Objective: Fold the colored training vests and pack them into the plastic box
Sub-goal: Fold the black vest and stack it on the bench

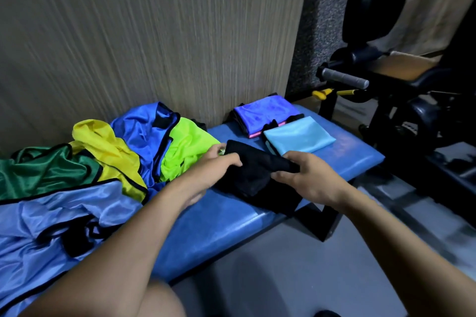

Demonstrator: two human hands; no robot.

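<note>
While both hands (213,170) (306,175) apparently pinch it, black vest (255,172) lies between them.

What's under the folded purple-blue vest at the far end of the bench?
Under the purple-blue vest a pink edge and black folded layers show, all on the blue bench. How many vests are stacked there is covered.

No readable text or label shows, though motion blur may hide some.
</note>
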